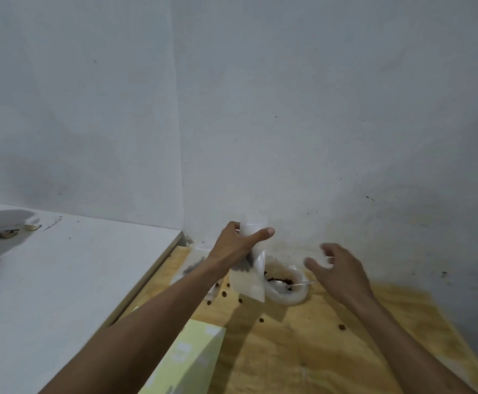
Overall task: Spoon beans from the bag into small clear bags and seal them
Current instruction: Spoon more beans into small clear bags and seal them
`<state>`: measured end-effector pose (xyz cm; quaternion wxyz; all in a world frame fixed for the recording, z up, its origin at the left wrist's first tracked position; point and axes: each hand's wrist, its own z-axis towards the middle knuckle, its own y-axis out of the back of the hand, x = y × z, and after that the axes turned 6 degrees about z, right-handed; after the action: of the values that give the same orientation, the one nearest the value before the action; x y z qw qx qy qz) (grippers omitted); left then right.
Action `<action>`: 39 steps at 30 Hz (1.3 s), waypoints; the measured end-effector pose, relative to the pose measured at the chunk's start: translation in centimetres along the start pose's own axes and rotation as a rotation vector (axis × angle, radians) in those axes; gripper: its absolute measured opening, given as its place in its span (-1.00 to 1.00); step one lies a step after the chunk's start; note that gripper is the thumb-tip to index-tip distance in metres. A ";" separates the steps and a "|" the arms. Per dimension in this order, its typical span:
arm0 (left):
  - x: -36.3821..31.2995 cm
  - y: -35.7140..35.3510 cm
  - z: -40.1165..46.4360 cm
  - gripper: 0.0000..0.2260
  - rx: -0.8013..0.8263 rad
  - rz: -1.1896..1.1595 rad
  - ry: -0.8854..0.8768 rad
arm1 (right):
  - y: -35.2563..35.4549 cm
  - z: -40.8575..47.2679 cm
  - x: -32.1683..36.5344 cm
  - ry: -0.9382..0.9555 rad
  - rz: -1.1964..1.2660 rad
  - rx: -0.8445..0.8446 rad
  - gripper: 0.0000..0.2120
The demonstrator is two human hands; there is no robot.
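Gripping an upright clear bag (253,251) above the surface (317,351), the left hand (236,245) curls round it, while the right hand (338,270) hovers spread, near the spoon (286,285) in the bean bag (286,285).

Plywood board (317,351): open bean bag (286,288) near wall, loose beans (261,320) scattered in front of it, pale green box (186,362) nearer the camera, left.
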<state>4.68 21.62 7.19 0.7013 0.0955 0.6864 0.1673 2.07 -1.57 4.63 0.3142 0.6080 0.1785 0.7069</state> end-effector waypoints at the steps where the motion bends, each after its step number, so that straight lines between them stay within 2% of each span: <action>1: -0.5 -0.2 0.0 -0.36 -0.001 -0.012 0.006 | -0.1 -0.2 1.3 0.047 0.118 0.110 -0.48; 3: -1.5 -0.5 0.0 -0.34 -0.010 -0.037 -0.001 | -0.6 -0.8 3.5 0.074 0.250 0.325 -0.60; 4: -1.9 -0.6 0.0 -0.31 -0.015 -0.051 -0.010 | -1.1 -1.0 4.4 0.099 0.262 0.369 -0.65; 6: -2.7 -0.4 0.1 -0.23 -0.018 -0.085 -0.020 | -2.0 -1.2 5.3 0.176 0.222 0.325 -0.78; 8: -3.1 0.4 0.0 -0.22 -0.022 -0.129 -0.027 | -2.3 -0.9 5.5 0.173 0.263 0.259 -0.75; 9: -3.2 0.9 0.0 -0.29 -0.022 -0.158 -0.037 | -2.2 -0.7 5.5 0.124 0.328 0.263 -0.77; 12: -2.9 2.4 0.3 -0.70 -0.018 -0.276 -0.080 | -1.6 -0.1 5.4 0.007 0.478 0.354 -0.91; 13: -2.7 2.7 0.3 -0.78 -0.023 -0.300 -0.085 | -1.5 0.2 5.4 -0.005 0.480 0.387 -0.92; 16: -2.6 3.3 0.1 -0.85 -0.036 -0.295 -0.091 | -1.2 0.6 5.7 0.026 0.467 0.411 -0.77; 19: -2.7 3.3 -0.3 -0.87 -0.049 -0.249 -0.100 | -0.3 1.2 7.0 0.068 0.541 0.306 -0.51; 21: -2.7 3.1 -0.5 -0.88 -0.052 -0.225 -0.115 | 0.6 1.8 7.9 0.098 0.529 0.244 -0.46; 23: -2.9 2.9 -0.6 -0.87 -0.034 -0.208 -0.143 | 1.3 2.4 8.9 0.117 0.496 0.246 -0.52; 27: -3.3 2.7 -0.9 -0.86 0.014 -0.182 -0.205 | 1.7 3.0 10.4 0.161 0.437 0.279 -0.83; 29: -3.4 2.7 -0.9 -0.86 0.012 -0.182 -0.216 | 1.8 3.1 10.8 0.170 0.421 0.312 -0.89; 32: -3.2 2.9 -0.8 -0.87 0.022 -0.187 -0.221 | 1.5 3.0 11.1 0.191 0.371 0.366 -0.89; 39: -2.3 3.4 -0.4 -0.88 -0.008 -0.185 -0.159 | -0.6 3.0 11.4 0.182 0.290 0.326 -0.88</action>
<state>3.91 23.92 10.52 0.7663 0.0419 0.6338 0.0966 4.36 6.07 13.36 0.0898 0.6036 0.2287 0.7585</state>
